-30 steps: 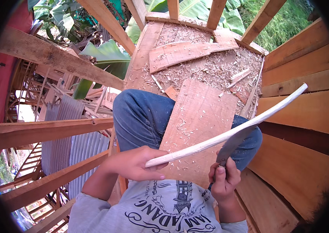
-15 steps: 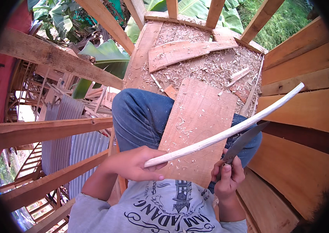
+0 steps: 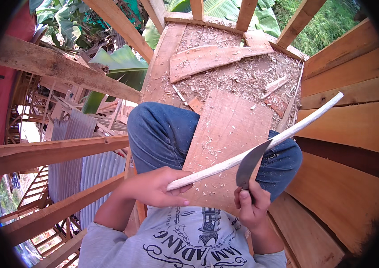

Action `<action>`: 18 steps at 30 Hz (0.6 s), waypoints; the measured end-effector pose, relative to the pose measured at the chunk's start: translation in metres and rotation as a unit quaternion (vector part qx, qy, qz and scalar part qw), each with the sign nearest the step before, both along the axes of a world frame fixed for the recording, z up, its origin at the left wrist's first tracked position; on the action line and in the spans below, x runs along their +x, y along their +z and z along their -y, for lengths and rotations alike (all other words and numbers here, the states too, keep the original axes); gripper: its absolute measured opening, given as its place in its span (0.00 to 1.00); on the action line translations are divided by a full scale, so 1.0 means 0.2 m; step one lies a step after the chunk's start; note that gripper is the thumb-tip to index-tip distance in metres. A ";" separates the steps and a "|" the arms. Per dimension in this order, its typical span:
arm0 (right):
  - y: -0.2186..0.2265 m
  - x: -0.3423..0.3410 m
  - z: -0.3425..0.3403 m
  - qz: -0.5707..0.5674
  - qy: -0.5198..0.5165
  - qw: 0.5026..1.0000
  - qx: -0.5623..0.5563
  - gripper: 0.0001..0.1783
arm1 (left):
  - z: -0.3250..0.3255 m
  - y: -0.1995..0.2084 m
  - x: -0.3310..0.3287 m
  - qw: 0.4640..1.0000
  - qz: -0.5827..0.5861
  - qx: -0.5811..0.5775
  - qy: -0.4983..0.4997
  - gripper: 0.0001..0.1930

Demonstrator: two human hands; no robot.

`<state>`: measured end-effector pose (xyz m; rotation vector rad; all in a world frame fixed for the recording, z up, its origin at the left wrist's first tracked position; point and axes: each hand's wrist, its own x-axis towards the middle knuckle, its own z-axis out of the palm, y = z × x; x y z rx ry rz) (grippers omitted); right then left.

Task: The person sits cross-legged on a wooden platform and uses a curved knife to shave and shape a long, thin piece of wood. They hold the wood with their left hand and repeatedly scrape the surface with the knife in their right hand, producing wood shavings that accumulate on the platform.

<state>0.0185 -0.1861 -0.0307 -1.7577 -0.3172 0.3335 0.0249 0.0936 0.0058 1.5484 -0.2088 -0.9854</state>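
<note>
A long, pale, slightly curved wooden stick (image 3: 212,170) slants up to the right across my lap. My left hand (image 3: 162,185) is closed round its lower end. In my right hand (image 3: 253,203) I grip the handle of a knife (image 3: 251,165) with a broad, dark, curved blade. The blade points up and lies across the stick near its middle; whether its edge touches the wood I cannot tell. Beneath the stick a flat wooden board (image 3: 232,120) rests on my lap between my knees, with a few shavings scattered on it.
Wood shavings (image 3: 238,73) cover the plank floor ahead, where a rough-cut plank (image 3: 216,60) and small offcuts (image 3: 274,87) lie. Wooden rails (image 3: 55,145) run along my left, with corrugated metal sheets (image 3: 102,183) beyond them. A plank wall (image 3: 346,178) rises close on my right.
My right hand has moved left and slightly up, bringing the knife blade from right of the stick to across it. The stick's far end has dipped or swung slightly left.
</note>
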 end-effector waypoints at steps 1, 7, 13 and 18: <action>0.01 0.00 -0.01 0.004 -0.027 1.000 0.012 0.16 | 0.00 -0.01 -0.01 1.000 -0.001 -0.016 0.006 0.13; -0.03 0.01 -0.04 0.091 -0.004 0.996 -0.021 0.12 | 0.01 -0.03 -0.01 0.999 -0.009 -0.031 0.007 0.14; 0.01 0.04 -0.06 0.049 -0.169 0.984 0.013 0.12 | 0.09 -0.08 -0.04 0.992 -0.053 -0.089 0.068 0.13; 0.01 0.07 -0.05 0.112 -0.095 0.986 -0.082 0.06 | 0.19 -0.06 -0.04 0.976 -0.076 -0.134 0.154 0.11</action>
